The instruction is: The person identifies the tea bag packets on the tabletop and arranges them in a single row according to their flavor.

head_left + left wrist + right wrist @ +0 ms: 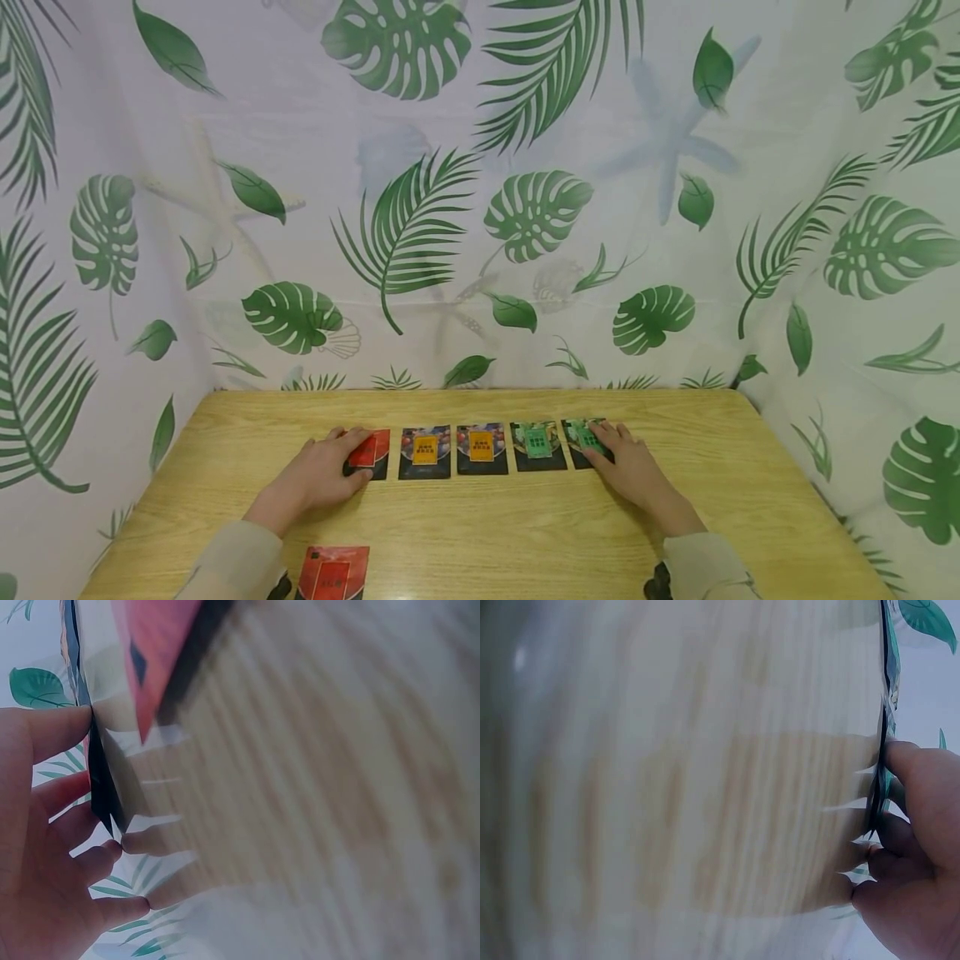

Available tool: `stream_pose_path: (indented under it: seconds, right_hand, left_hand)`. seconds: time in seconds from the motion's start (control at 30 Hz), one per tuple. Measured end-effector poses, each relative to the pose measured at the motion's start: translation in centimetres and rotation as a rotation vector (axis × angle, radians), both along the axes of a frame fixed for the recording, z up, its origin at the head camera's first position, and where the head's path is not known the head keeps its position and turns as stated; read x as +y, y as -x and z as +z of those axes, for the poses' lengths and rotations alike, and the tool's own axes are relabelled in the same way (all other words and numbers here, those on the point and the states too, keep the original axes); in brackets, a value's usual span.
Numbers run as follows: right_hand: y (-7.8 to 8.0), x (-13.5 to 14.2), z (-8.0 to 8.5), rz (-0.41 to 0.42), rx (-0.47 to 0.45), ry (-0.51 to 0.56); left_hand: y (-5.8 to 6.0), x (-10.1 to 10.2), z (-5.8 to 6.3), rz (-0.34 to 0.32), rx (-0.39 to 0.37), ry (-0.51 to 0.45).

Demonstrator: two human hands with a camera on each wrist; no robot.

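Observation:
Five flat packets lie in a row across the table. At the row's left end, my left hand (328, 468) rests on a red packet (381, 450), its thumb near the lower edge and its fingers over the top, covering the left part. At the right end, my right hand (626, 462) touches a green-labelled packet (577, 435) with spread fingers and thumb, hiding part of it. Both wrist views show the thumb and fingertips at the packet's edge, low against the tabletop. Between the hands lie two orange-labelled packets, one (424, 452) beside the other (482, 449), and another green-labelled packet (538, 446).
Another red packet (332, 575) lies nearer the front, beside my left sleeve (238, 560). The wood-grain table (480, 533) has a leaf-patterned white cloth (465, 333) behind it and at both sides.

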State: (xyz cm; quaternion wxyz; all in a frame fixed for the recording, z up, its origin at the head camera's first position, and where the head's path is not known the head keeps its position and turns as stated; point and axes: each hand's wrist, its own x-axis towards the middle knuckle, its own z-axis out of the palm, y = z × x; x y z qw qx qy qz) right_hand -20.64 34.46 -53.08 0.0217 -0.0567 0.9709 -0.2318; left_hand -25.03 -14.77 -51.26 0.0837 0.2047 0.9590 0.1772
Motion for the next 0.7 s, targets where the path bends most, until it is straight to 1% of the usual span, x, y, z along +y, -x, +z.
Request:
stream_pose_path:
  seconds: [0.07, 0.43, 0.7]
  right_hand:
    - [-0.10, -0.14, 0.30, -0.001, -0.008, -0.001]
    - [-0.25, -0.29, 0.72, -0.004, -0.010, -0.009]
    - [-0.23, -0.24, 0.48, -0.004, -0.009, 0.000]
  left_hand:
    - [0.01, 0.03, 0.06, -0.001, 0.001, 0.000]
    - [0.19, 0.23, 0.13, 0.005, 0.001, 0.004]
    - [0.12, 0.03, 0.31, -0.026, 0.015, -0.020]
